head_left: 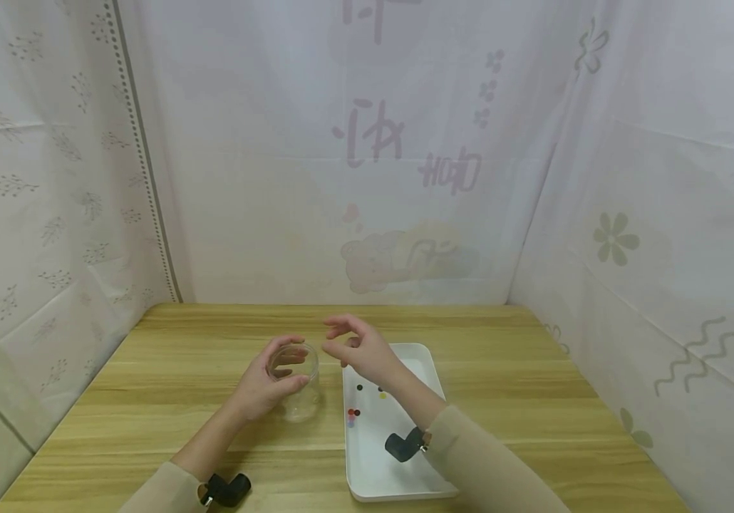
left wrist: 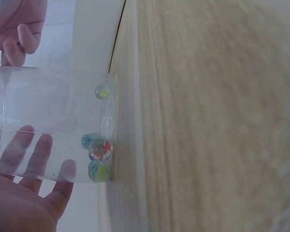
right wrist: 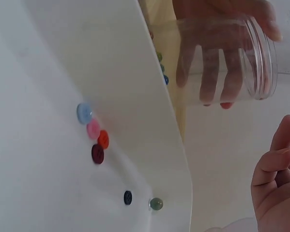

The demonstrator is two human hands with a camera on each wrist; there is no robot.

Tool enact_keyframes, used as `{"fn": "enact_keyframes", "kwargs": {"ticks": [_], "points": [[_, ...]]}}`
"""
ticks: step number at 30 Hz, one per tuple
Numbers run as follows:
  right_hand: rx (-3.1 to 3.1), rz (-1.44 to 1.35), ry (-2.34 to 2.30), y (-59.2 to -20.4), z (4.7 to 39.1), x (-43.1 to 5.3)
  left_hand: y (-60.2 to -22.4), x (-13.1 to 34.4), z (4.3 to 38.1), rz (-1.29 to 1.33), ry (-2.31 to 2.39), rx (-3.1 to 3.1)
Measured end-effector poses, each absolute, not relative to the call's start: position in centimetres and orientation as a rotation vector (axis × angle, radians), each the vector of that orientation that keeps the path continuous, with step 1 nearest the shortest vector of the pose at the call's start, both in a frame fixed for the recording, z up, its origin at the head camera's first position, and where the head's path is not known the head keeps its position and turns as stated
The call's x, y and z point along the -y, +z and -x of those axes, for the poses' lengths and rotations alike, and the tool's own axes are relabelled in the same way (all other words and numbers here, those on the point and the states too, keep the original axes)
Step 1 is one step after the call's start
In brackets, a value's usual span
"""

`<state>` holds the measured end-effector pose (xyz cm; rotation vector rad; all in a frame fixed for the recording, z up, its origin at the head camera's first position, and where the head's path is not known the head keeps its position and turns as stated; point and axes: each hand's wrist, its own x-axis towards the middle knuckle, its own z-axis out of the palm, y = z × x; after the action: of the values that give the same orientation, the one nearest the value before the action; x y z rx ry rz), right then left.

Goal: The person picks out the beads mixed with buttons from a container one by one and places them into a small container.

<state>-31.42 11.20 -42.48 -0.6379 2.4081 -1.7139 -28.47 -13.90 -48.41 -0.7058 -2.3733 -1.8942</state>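
My left hand grips a clear round jar from the left, fingers behind it and thumb at the front near the rim. Several glass marbles lie at the jar's bottom in the left wrist view. Just right of the jar's mouth, my right hand hovers over the far left corner of a white tray. Its fingers are loosely bent, and no object shows between them. In the right wrist view, a greenish marble sits in the tray near its edge.
Small buttons lie in the tray: a light blue button, a pink button, an orange-red button and several others, including a yellow button. The wooden table meets patterned curtains at the back and sides.
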Motion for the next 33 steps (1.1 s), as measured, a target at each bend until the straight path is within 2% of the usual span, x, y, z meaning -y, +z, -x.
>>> {"fn": "enact_keyframes", "kwargs": {"ticks": [24, 33], "points": [[-2.548, 0.446, -1.639, -45.4, 33.3, -15.2, -48.6, 14.0, 28.4, 0.684, -1.867, 2.371], [-2.617, 0.430, -1.475, -46.2, 33.5, -15.6, -48.6, 13.9, 28.5, 0.667, -1.868, 2.381]]}}
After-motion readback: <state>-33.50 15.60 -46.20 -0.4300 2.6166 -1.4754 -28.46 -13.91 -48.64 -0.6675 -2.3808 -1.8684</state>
